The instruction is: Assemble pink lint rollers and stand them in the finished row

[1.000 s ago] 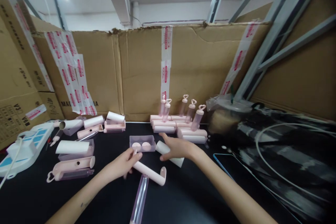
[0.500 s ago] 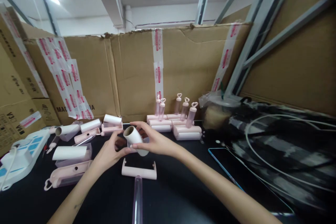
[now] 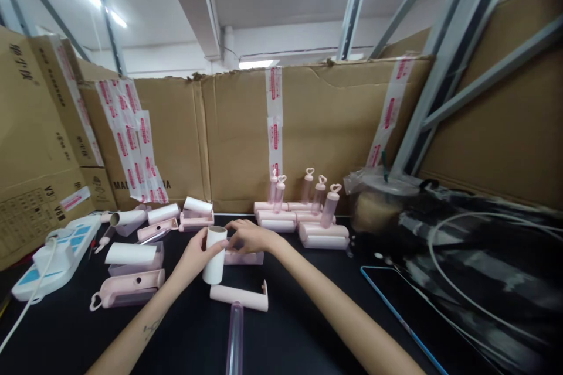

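Near the centre of the frame, the left hand has its grip pinched around a white roll, thumb across its front; the roll stands almost upright, its open end facing up. The right hand is just to the right of the roll, fingers bent over a translucent tray; whether its grip pinches anything, I cannot tell.

Below the roll, at lower centre, a pink holder lies crosswise on the black desk, a clear tube running from it toward the bottom edge. Right of centre, a group of pink rollers with heart-ended handles stands before a cardboard wall. More white rolls and pink cases lie at left, beside a power strip. A blue-edged phone lies at lower right, below a lidded cup.
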